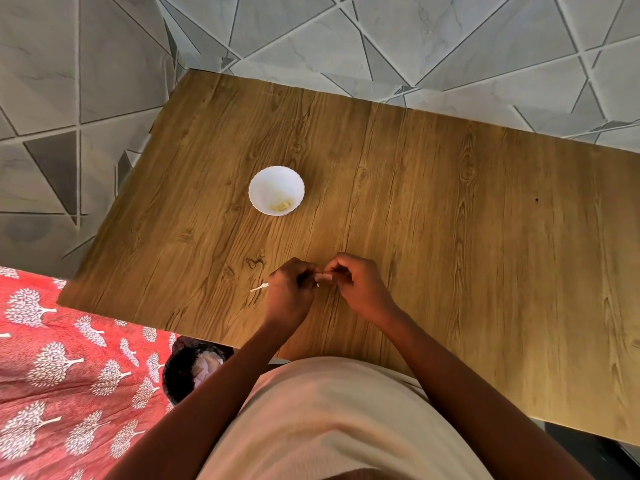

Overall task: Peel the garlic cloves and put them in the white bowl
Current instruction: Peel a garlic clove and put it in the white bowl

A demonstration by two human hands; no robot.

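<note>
A small white bowl (276, 190) stands on the wooden table (450, 237), with several peeled garlic cloves (282, 204) lying at its bottom. Nearer to me, my left hand (290, 289) and my right hand (356, 282) meet over the table's front part. Between their fingertips they pinch one pinkish garlic clove (323, 277), mostly hidden by the fingers. A thin white stem piece (259, 288) sticks out to the left from beside my left hand; I cannot tell whether it lies on the table or is held.
A dark bin lined with a bag (194, 370) stands below the table's near left edge. A red cloth with white tree print (62, 375) covers the area at the lower left. Grey patterned floor tiles (381, 39) surround the table.
</note>
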